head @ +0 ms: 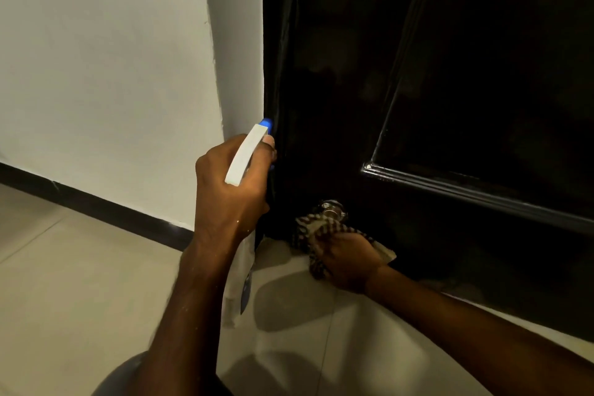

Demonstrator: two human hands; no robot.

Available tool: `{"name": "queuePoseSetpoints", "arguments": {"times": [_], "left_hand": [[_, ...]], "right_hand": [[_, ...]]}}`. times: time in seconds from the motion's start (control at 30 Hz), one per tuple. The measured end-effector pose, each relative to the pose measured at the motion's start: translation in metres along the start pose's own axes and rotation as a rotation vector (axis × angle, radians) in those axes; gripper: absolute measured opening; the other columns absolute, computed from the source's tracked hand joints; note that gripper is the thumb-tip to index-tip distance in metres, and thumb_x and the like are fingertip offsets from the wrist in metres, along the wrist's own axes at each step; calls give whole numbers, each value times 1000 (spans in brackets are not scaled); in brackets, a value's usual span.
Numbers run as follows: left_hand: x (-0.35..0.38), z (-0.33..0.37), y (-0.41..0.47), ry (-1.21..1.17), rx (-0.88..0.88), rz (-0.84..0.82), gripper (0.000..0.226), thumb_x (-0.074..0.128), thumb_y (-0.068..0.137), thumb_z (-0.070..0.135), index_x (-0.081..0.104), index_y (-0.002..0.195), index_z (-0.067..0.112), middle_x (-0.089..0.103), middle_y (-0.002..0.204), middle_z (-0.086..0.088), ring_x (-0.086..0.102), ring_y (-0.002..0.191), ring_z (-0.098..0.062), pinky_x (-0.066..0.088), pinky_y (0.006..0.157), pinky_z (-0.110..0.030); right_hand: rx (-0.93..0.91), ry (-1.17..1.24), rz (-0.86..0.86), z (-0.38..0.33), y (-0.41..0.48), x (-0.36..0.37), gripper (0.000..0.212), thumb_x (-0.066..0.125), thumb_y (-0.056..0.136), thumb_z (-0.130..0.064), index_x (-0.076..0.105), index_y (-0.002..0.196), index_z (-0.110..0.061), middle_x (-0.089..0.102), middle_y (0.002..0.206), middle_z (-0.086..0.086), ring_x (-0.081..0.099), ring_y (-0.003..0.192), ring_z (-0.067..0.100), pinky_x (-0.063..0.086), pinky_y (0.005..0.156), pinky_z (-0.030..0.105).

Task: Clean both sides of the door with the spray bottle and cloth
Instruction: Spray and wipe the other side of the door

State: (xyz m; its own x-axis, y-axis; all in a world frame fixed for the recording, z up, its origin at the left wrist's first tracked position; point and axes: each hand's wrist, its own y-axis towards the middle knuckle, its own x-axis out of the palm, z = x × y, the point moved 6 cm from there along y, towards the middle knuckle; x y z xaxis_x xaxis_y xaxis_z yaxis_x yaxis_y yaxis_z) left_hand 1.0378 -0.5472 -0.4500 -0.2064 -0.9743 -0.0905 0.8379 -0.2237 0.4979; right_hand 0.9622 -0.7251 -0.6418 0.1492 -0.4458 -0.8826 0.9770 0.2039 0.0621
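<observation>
Pale painted wall [112, 74] fills the 9 to 11 o'clock part of the view, edged below by a dark skirting strip [96, 202]; beige tiled floor [80, 283] spreads from 6 to 8 o'clock; a glossy black panelled door [353, 74] takes up the whole side from 12 to 4 o'clock, its raised moulding [466, 190] catching the light toward 3 o'clock.

Left hand [228, 190], near centre, is curled round the neck of a white plastic spray bottle [246, 154]; the bottle's blue nozzle [266, 123] points toward 12 o'clock and lies just beside the door's left edge; its pale body hangs below the wrist toward 6 o'clock, above the floor.

Right hand [347, 262], at 5 o'clock from centre, grips a brown-and-white checked cloth [308, 228], fingers bunched in the fabric; the cloth lies against the bottom of the door, where door meets floor; its upper fold touches a small shiny metal fitting [332, 210] on the door, at 12 o'clock from the hand; what the fitting is cannot be told.
</observation>
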Motion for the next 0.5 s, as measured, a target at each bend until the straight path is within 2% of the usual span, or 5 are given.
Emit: {"name": "queuePoseSetpoints", "arguments": {"times": [0.07,0.2,0.33,0.43,0.5], "left_hand": [[2,-1,-2,-34,-26,-3,7,58,90,36,60,90,29,58,75,21,62,70,13,44,54,-1],[11,-3,-3,-71,-16,-50,22,55,96,21,52,83,38,59,60,36,61,66,16,42,53,0],[18,-3,-1,-113,17,-61,6,55,95,24,59,91,26,60,68,24,63,66,11,44,54,-2],[17,-3,0,-102,4,-40,7,55,96,26,60,96,22,60,76,15,63,66,8,44,53,-4],[17,-2,-1,-96,-12,-41,7,55,96,26,60,91,29,61,73,20,64,65,7,44,50,-5]], "right_hand": [[91,130,0,13,-34,13,57,56,76,-55,77,115,-20,77,106,3,75,95,18,59,82,30],[340,199,32,50,-110,16,65,36,94,-50,33,155,-25,65,136,2,71,106,19,59,76,33],[428,229,90,58,-119,4,54,20,104,-46,40,150,-24,42,154,-5,58,124,16,54,66,30],[334,306,-29,46,-102,22,65,36,94,-48,27,154,-26,49,151,0,66,118,23,60,82,39],[243,279,-131,32,-74,33,68,22,95,-50,4,158,-31,47,153,3,56,132,26,52,102,43]]}}
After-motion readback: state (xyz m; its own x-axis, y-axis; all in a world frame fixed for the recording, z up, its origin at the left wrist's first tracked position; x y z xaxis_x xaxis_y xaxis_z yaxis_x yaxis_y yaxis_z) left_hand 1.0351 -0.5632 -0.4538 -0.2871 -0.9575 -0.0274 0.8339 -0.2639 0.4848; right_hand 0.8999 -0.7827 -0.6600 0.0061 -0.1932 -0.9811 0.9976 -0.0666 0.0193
